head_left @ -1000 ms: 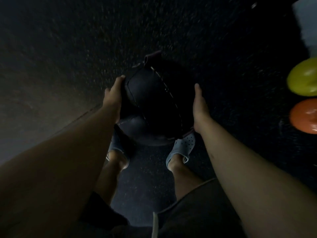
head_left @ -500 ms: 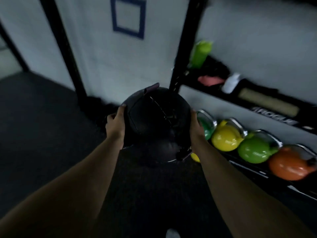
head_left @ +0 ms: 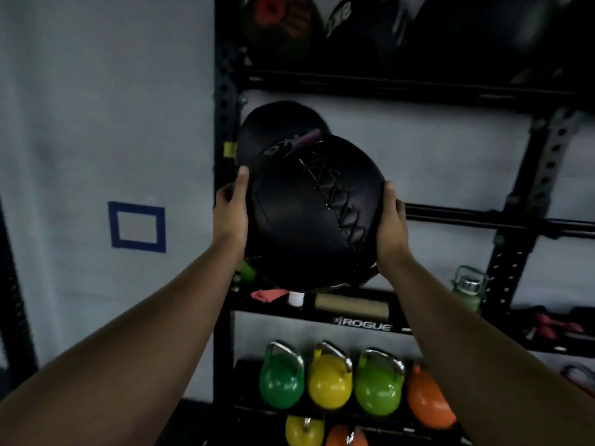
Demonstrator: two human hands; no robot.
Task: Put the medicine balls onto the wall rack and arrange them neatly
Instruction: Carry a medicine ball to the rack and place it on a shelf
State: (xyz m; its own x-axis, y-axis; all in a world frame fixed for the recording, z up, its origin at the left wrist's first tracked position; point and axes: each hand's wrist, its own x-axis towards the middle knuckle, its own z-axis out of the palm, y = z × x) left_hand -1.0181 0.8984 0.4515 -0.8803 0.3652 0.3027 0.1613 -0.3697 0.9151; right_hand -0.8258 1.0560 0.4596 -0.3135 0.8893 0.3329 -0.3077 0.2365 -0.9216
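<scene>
Head view shows left hand and right hand, fingers pressed flat, clasping a black medicine ball before the wall rack.

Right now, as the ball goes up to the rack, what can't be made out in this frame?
Head view only:
- The second medicine ball behind: mostly covered by the held medicine ball, so whether it rests on the rail is unclear.
- Top-shelf balls: cut off by the upper edge, their markings blurred.
- Fingers of the left hand and right hand: hidden behind the held ball.
</scene>
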